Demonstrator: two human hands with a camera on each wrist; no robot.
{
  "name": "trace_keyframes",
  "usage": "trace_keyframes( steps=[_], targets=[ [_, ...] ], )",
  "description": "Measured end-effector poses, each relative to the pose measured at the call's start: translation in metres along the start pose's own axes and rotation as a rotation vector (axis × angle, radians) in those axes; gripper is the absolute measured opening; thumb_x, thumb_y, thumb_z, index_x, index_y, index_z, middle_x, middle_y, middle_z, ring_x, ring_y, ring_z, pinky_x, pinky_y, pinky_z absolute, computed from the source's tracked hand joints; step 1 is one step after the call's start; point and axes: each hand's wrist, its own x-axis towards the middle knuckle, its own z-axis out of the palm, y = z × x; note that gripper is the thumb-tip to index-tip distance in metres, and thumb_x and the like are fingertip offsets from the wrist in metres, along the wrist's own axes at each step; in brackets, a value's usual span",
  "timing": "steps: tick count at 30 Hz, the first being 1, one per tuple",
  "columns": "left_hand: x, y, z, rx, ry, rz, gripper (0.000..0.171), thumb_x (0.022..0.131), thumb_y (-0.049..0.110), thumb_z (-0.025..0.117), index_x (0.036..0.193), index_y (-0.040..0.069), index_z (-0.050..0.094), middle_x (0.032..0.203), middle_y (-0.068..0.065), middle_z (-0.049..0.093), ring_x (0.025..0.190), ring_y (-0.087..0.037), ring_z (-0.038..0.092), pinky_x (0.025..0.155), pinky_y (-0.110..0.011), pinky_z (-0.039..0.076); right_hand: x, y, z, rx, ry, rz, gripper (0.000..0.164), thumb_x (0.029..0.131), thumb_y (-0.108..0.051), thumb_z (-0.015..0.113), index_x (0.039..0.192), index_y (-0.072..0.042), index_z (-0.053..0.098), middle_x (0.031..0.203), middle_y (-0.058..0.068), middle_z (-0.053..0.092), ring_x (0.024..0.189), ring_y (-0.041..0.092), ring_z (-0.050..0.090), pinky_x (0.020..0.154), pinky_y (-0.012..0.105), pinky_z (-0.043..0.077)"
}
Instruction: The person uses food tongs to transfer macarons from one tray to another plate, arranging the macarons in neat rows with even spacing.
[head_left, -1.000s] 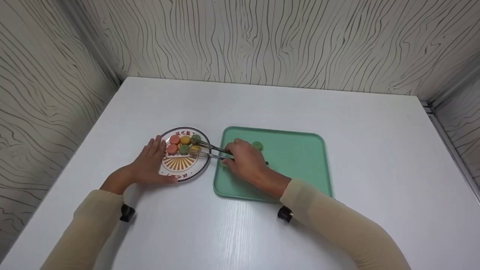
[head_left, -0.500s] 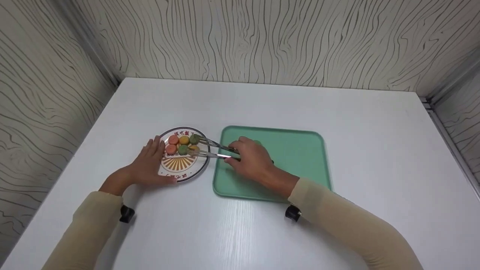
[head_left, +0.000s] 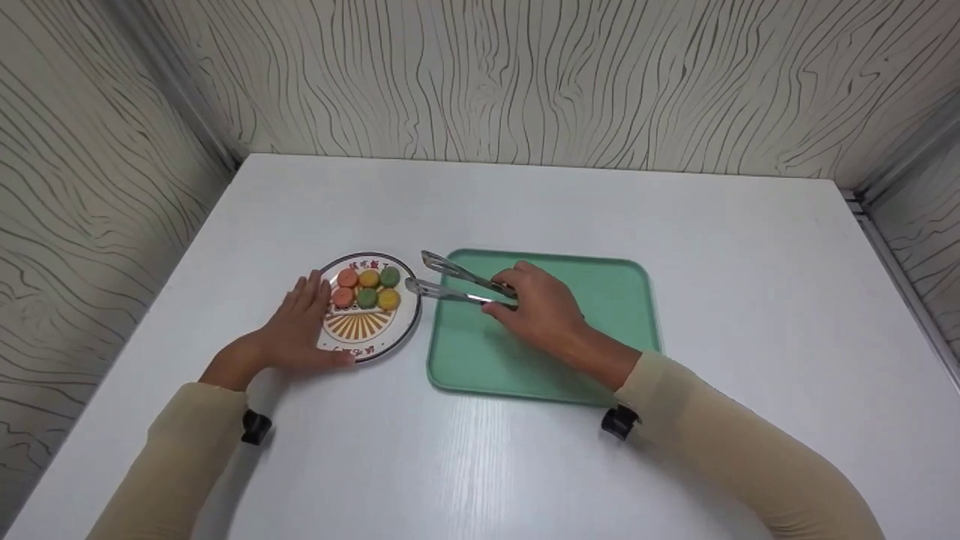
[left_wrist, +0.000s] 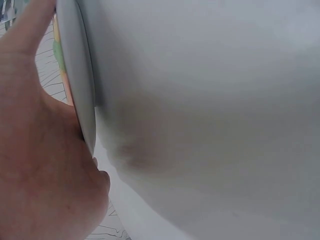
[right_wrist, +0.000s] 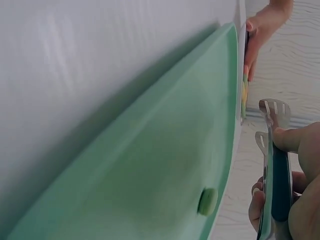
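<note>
My right hand (head_left: pixel 544 307) holds metal tongs (head_left: pixel 459 276) with dark green handles above the tray's left part. The tongs' ends are spread apart with nothing between them, near the plate's right rim. Fingers extended, my left hand (head_left: pixel 304 330) rests along the left rim of a round patterned plate (head_left: pixel 390 337), its thumb at the lower rim. On the plate sit two rows of macarons: pink (head_left: pixel 347 277) and yellow (head_left: pixel 369 279) ones and green (head_left: pixel 389 277) ones. A green macaron (right_wrist: pixel 207 201) lies on the tray in the right wrist view; the right hand hides it in the head view.
The light green tray (head_left: pixel 465 379) lies right of the plate, a small gap between them. Both stand on a white table (head_left: pixel 360 457). Walls with a wood-grain pattern (head_left: pixel 525 82) rise behind and at the sides.
The tongs have withdrawn rightward from the plate with my right hand, leaving the green and yellow macarons at the rows' right end uncovered. My left hand stays in place.
</note>
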Motion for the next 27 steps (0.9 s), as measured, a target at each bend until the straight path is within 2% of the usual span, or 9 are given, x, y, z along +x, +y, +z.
trace_keyframes(
  steps=[6,17,22,27],
  targets=[
    [0.001,-0.001,0.001,0.005,0.004,0.0,0.132,0.081,0.07,0.07,0.158,-0.011,-0.001,0.166,-0.029,-0.014,0.152,-0.048,-0.015,0.121,-0.063,0.0,-0.005,0.017,-0.013,-0.019,0.025,0.034,0.036,0.09,-0.031,0.08,0.117,-0.007,0.074,0.097,0.005,0.066,0.081,0.017,0.058,0.069,0.037,0.05],
    [0.0,-0.001,0.0,-0.007,0.007,0.005,0.134,0.08,0.07,0.072,0.157,-0.011,-0.002,0.165,-0.029,-0.016,0.151,-0.048,-0.016,0.121,-0.062,-0.001,-0.024,0.049,-0.03,-0.022,0.055,0.081,0.037,0.089,-0.03,0.081,0.117,-0.007,0.075,0.09,0.004,0.063,0.077,0.018,0.054,0.066,0.035,0.044],
    [0.0,0.0,0.0,0.0,0.012,0.014,0.133,0.081,0.069,0.071,0.157,-0.012,-0.001,0.165,-0.03,-0.016,0.151,-0.049,-0.016,0.121,-0.063,0.0,-0.031,0.063,-0.035,-0.009,0.076,0.098,0.036,0.087,-0.027,0.082,0.116,-0.006,0.075,0.085,0.003,0.06,0.074,0.018,0.05,0.064,0.034,0.04],
    [0.0,0.0,0.0,-0.001,0.002,-0.002,0.133,0.08,0.07,0.071,0.157,-0.012,-0.001,0.165,-0.029,-0.016,0.151,-0.049,-0.015,0.121,-0.062,-0.001,-0.036,0.071,-0.036,-0.011,0.061,0.101,0.036,0.088,-0.026,0.082,0.115,-0.004,0.075,0.086,0.005,0.06,0.075,0.019,0.049,0.065,0.034,0.04]
  ],
)
